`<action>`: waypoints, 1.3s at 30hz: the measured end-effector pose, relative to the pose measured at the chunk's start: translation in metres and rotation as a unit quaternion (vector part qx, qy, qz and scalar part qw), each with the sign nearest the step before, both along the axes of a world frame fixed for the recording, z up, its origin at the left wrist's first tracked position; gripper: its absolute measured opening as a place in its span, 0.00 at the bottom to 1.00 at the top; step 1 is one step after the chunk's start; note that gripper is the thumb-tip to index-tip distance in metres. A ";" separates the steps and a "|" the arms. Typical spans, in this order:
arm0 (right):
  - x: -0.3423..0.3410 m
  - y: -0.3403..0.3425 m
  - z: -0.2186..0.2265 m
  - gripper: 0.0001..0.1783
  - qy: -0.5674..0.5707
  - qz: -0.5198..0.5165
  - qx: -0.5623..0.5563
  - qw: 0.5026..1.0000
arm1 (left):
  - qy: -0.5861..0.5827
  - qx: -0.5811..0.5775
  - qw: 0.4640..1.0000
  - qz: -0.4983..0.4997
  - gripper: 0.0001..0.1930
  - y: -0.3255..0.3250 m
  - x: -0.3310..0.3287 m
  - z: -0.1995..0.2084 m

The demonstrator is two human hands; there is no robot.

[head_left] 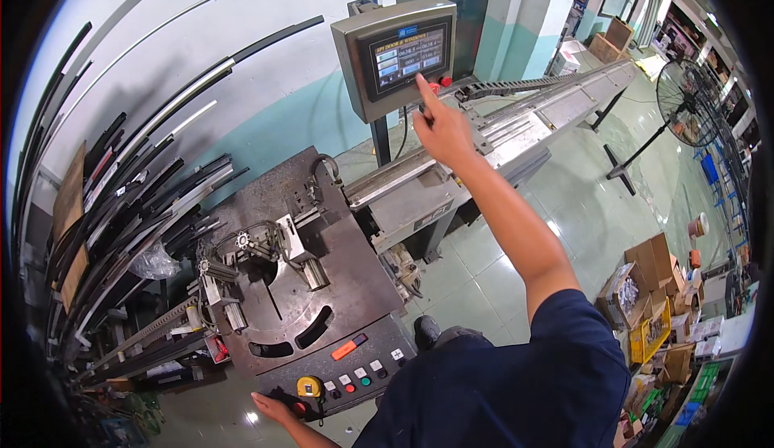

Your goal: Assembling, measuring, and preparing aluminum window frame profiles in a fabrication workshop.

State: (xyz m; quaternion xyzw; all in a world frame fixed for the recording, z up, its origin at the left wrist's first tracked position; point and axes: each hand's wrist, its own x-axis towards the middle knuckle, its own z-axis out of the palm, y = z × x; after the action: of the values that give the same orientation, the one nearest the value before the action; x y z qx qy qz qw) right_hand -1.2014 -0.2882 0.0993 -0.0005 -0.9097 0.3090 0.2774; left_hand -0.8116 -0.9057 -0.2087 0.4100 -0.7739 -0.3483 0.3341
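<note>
In the head view, the right hand (442,129) was stretched far forward, with its index finger out and the other fingers folded in. The fingertip touched the lower edge of the grey metal box with a glowing touch screen (401,57), which stood on a thin post behind the machine. The hand grasped nothing. The screen looked like rigid, smooth glass in a fixed housing, so I judged it needed only a light tap with one fingertip, and it was not a thing to grip or pull; a hard push could shake the post.

The left hand (276,408) lay low at the near edge of the dark sloped control panel with coloured round buttons (355,371), just beside a yellow round tape measure (309,386). Its fingers seemed flat and loose, holding nothing, although part of the hand was hidden by the picture edge.

Behind the panel was the grey steel saw table with curved slots (322,287). Many long dark metal profiles (137,182) leaned on the wall at the left. A long grey feed conveyor (548,109) ran away to the right.
</note>
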 end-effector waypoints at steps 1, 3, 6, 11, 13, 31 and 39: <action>-0.013 0.001 0.011 0.40 0.008 -0.005 0.013 1.000 | -0.048 -0.008 0.998 -0.031 0.32 -0.008 0.015 0.001; -0.039 0.004 0.024 0.41 0.035 -0.009 0.024 0.999 | -0.080 -0.008 0.997 0.010 0.32 -0.005 0.036 -0.006; -0.048 0.015 0.032 0.40 0.023 0.003 0.037 0.999 | -0.054 0.050 0.993 0.094 0.30 0.018 0.045 -0.019; -0.048 0.027 0.023 0.27 0.151 -0.009 0.022 0.988 | 0.081 0.252 0.964 -0.013 0.25 0.029 0.042 -0.011; -0.051 0.026 0.017 0.27 0.168 0.000 0.034 0.985 | 0.081 0.246 0.966 -0.002 0.25 0.028 0.047 -0.009; -0.062 0.027 0.009 0.25 0.189 -0.028 0.065 0.979 | 0.060 0.236 0.969 0.037 0.25 0.040 0.037 -0.005; -0.068 0.028 0.006 0.24 0.220 -0.023 0.085 0.972 | 0.032 0.215 0.976 0.035 0.25 0.044 0.035 0.000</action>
State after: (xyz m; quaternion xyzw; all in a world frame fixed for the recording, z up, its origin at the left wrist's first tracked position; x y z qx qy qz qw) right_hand -1.2689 -0.2603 0.1049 0.0701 -0.8490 0.2170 0.4768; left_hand -0.7770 -0.8615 -0.2083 0.4876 -0.6551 -0.5073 0.2751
